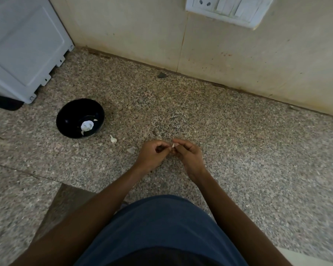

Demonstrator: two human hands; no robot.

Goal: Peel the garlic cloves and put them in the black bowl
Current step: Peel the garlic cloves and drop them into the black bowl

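Over a speckled granite counter (229,135), near frame centre, both hands meet above the stone. Left hand (152,155) sits at about 9 o'clock of the meeting point, fingers curled inward, thumb and forefinger tips pressed toward the small pale garlic clove (173,145) between the two hands. Right hand (189,154) at 3 o'clock of the clove, fingers likewise curled, tips pinching the clove from that side. Only a sliver of the clove shows; cannot tell how much skin remains on it. Both forearms run down to 6 o'clock, flanking a dark blue shirt (161,227).

Black bowl (80,118) stands on the counter at roughly 10 o'clock from the hands, well apart from them. Inside it: a white garlic piece (87,125) on the bottom toward the 5 o'clock side, plus a small pale scrap (95,120) near it at 2 o'clock; whether these are peeled cloves or skins is not clear.

Loose clove (113,139) lies on the counter just beside the bowl, at its 4 o'clock, between bowl and hands. Thin translucent flake of skin (131,150) rests on the stone near the left hand, at its 9 o'clock.

White appliance panel (23,45) fills the 10 o'clock corner of the frame, behind the bowl. Beige tiled wall (219,50) runs along the counter's back edge, with a white switch plate (229,8) at 1 o'clock.
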